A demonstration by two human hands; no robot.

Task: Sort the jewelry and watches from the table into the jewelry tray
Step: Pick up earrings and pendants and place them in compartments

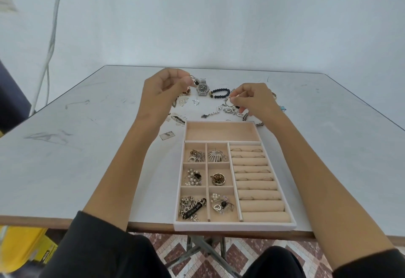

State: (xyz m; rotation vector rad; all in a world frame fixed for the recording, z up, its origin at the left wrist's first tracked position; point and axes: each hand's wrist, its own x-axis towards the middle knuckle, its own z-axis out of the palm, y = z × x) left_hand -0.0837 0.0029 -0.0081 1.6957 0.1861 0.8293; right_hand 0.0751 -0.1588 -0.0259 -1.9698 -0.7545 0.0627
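Step in hand: picking loose pieces off bench (65, 157), sorting well along by look of it.

Left hand (163, 90) at 11 o'clock, fingers curled, pinching small dark-and-silver piece.

Right hand (252, 100) at 1 o'clock, fingertips closed on silver ring-like piece above tangled heap.

Jewelry tray (234, 226) at 6 o'clock, near bench edge.

Six small compartments each hold chains, pearls or brooches. Ring rolls carry several rings. Long far compartment empty.

Watch (202, 88) and dark bead bracelet (220, 92) unsorted at 12 o'clock.

Next move likely calls for carrying held pieces to tray without snagging chains.
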